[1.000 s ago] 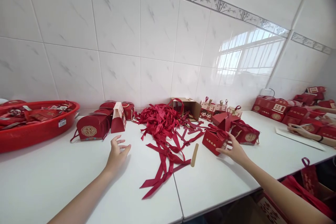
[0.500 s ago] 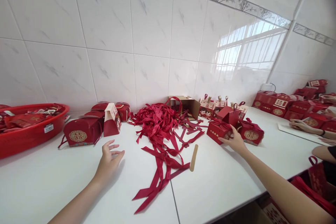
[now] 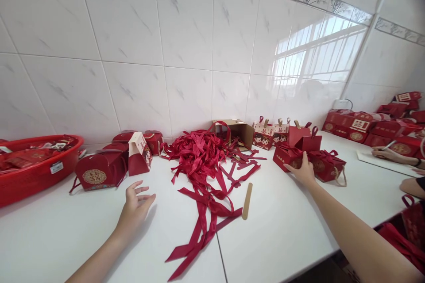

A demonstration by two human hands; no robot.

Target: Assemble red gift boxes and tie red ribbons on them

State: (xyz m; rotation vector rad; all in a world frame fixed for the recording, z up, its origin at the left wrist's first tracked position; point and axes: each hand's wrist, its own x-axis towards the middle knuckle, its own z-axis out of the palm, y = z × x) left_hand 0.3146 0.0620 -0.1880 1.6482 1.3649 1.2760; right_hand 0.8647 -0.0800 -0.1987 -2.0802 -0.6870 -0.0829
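Note:
My left hand (image 3: 135,203) hovers over the white table at the left, empty, its fingers apart and slightly curled. At the right, my right hand (image 3: 301,171) grips the near side of a small red gift box (image 3: 282,156), thumb on its front and index finger up its right side. Its far fingers are partly hidden. Tight against it stands another red gift box (image 3: 327,167) with a bow on top and a cord loop at its side. A plain red box (image 3: 300,137) rises behind both. Between my hands lies a heap of dark red ribbons (image 3: 199,148).
A red basin (image 3: 40,177) of packets stands far left, beside red gift boxes (image 3: 99,170). An open cardboard box (image 3: 245,135) is behind the ribbons, and a tan stick (image 3: 247,201) lies in front. At the far right, a person's hand (image 3: 385,154) holds a pen over paper.
My right hand has shifted right with the gift box, which now sits against the bow-topped box. That box has turned, showing its cord loop. My left hand has hardly moved.

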